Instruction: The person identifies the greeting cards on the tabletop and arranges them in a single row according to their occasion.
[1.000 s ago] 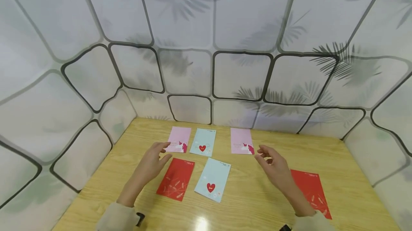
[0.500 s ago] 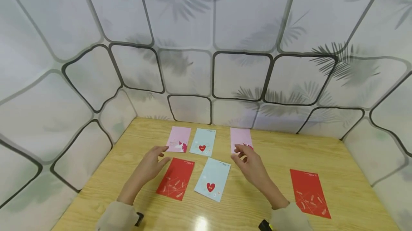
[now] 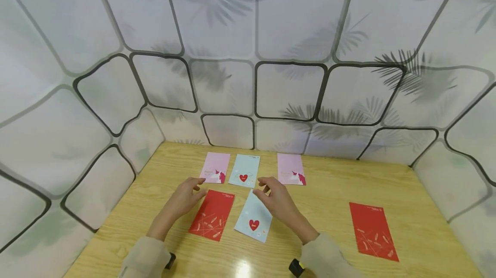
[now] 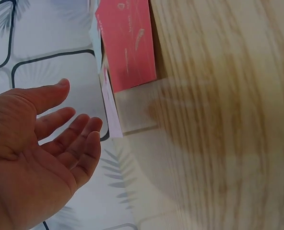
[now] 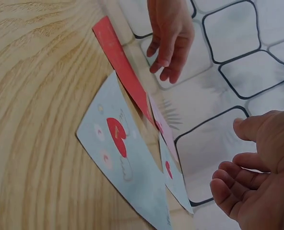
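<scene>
My left hand [image 3: 182, 198] hovers with loosely bent fingers and an empty palm, left of a red card [image 3: 211, 215] with pale feather shapes. Its fingertips come close to the lower edge of a pink unicorn card [image 3: 215, 167]. In the left wrist view the fingers [image 4: 67, 132] are spread apart and hold nothing. My right hand [image 3: 277, 198], also empty, overlaps the right edge of the nearer light blue heart card [image 3: 252, 222]. Just beyond its fingertips lies the farther light blue heart card [image 3: 245, 167]. The right wrist view shows thumb and fingers well apart.
A second pink unicorn card [image 3: 289, 168] lies at the back, right of the blue ones. Another red card [image 3: 373, 231] sits far right on the wooden table [image 3: 329, 235]. Patterned fabric walls [image 3: 224, 84] enclose the table's back and sides.
My right hand has swept left, from beside the right-hand red card, past the right pink card, to over the nearer blue card. The left hand has barely moved; the cards lie as before.
</scene>
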A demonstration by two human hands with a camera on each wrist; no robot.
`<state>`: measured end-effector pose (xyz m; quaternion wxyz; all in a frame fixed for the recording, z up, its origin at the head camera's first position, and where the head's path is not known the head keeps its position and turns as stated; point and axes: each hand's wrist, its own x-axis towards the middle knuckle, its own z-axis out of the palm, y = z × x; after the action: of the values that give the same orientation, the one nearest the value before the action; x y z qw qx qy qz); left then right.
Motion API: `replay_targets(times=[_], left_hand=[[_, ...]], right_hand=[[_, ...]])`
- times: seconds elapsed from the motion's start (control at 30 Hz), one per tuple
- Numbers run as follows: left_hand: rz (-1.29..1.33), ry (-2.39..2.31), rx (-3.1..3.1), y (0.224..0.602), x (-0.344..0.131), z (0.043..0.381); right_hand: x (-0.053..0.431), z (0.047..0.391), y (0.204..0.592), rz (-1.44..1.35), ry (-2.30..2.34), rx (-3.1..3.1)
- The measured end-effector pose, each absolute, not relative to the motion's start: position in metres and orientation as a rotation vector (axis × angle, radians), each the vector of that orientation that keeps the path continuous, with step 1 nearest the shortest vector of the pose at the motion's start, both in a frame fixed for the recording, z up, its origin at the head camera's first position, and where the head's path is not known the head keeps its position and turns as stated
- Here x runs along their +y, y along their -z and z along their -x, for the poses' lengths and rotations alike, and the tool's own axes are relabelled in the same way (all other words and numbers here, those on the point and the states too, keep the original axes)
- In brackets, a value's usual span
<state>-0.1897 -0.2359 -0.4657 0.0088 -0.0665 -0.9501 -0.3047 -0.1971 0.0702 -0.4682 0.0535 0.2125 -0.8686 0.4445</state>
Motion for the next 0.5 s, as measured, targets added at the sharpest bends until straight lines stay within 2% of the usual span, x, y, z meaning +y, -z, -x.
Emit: replay_targets(times=[0.5], left_hand=[[0.229, 0.974, -2.983, 0.474, -0.233, 0.199]], right_hand=[[0.026, 0.209, 0.483, -0.73, -1.277, -2.809]])
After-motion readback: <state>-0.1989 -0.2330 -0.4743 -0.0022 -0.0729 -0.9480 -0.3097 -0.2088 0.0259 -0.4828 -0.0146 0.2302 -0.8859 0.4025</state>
